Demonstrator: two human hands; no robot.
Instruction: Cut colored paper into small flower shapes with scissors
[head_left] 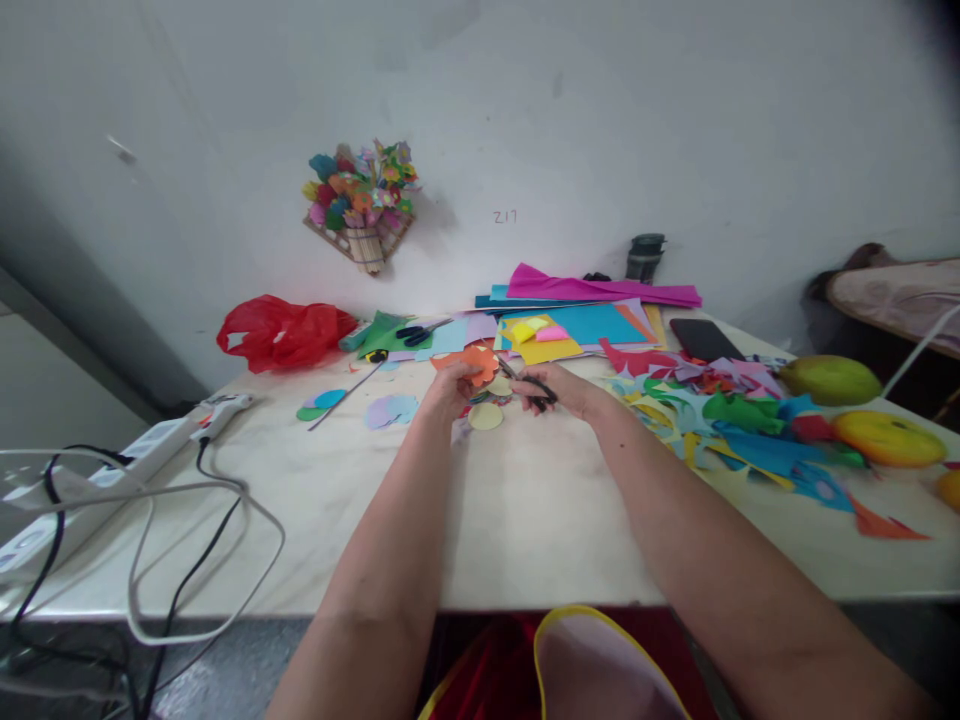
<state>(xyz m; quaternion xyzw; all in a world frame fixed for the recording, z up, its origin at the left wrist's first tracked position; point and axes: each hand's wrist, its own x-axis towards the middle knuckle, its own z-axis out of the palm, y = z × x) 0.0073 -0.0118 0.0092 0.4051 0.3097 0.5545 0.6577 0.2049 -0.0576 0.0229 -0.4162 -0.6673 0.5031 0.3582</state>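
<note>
My left hand (450, 388) is closed on an orange piece of paper (481, 366) with a scalloped, flower-like edge. In my right hand (559, 388) is a pair of dark-handled scissors (541, 391), the blades pointing left at the paper's right edge. Whether the blades touch the paper is too small to tell. Just below the paper lies a pale yellow paper circle (486, 416). Left of my left hand are lilac and light blue paper circles (391, 411), and farther left a blue circle (330, 399) overlaps a green one.
Paper scraps (757, 450) spread over the right side, near mangoes (889, 438) and a phone (705, 340). Behind my hands lie coloured sheets (592, 325) and a second pair of scissors (415, 333). A red plastic bag (281, 333) and a power strip (142, 450) with cables are left.
</note>
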